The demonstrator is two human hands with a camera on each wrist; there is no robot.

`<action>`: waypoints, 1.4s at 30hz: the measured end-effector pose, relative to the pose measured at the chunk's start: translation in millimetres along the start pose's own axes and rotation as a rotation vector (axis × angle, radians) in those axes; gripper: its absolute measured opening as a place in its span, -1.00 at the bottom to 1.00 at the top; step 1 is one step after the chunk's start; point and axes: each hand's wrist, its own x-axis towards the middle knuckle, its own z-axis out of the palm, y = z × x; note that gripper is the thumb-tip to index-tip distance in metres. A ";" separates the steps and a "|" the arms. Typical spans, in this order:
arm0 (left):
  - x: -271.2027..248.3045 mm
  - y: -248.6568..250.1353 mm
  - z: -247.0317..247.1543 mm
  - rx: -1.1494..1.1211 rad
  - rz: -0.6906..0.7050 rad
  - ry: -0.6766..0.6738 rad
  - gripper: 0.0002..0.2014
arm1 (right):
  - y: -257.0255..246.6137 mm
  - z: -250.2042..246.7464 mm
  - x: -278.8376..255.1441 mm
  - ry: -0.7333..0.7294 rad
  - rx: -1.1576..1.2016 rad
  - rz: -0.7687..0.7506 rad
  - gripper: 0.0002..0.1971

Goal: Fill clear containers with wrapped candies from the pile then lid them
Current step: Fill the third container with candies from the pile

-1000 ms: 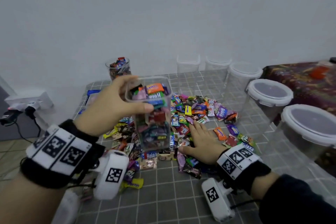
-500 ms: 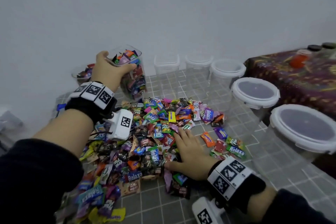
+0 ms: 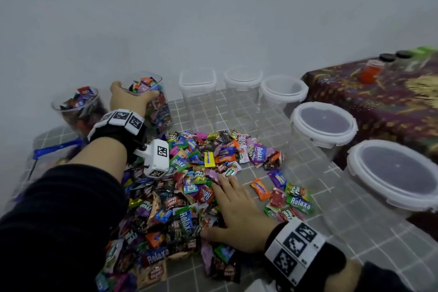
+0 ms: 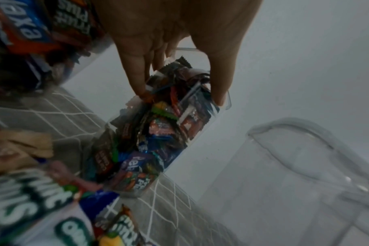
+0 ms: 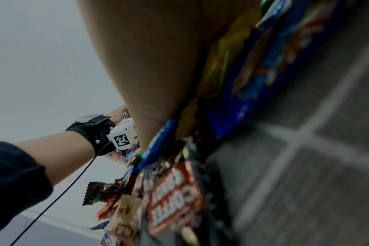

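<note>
A big pile of wrapped candies covers the grey tiled mat. My left hand grips the rim of a square clear container full of candies, at the back left by the wall; its base rests on or just above the mat. Left of it stands a round clear container, also filled and without a lid. My right hand lies flat with straight fingers on the near side of the pile; only the palm shows in the right wrist view, pressed on wrappers.
Empty clear containers stand along the back: a square one and two round ones. Two large lidded tubs stand at the right. A patterned cloth with small jars lies at the far right.
My left hand carried the filled square container from above the pile to the back left, beside the round filled container. The right hand stayed flat on the candies.
</note>
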 end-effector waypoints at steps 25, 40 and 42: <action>-56.9 64.9 47.0 0.018 0.131 -0.247 0.18 | 0.8 -0.2 0.6 0.010 0.009 -0.011 0.00; -69.1 64.0 55.3 0.133 0.113 -0.146 -0.05 | 1.7 0.2 1.8 0.016 0.007 -0.008 0.01; -70.4 63.0 50.4 0.137 0.136 -0.127 -0.06 | 1.9 0.1 1.3 0.020 0.005 -0.008 0.00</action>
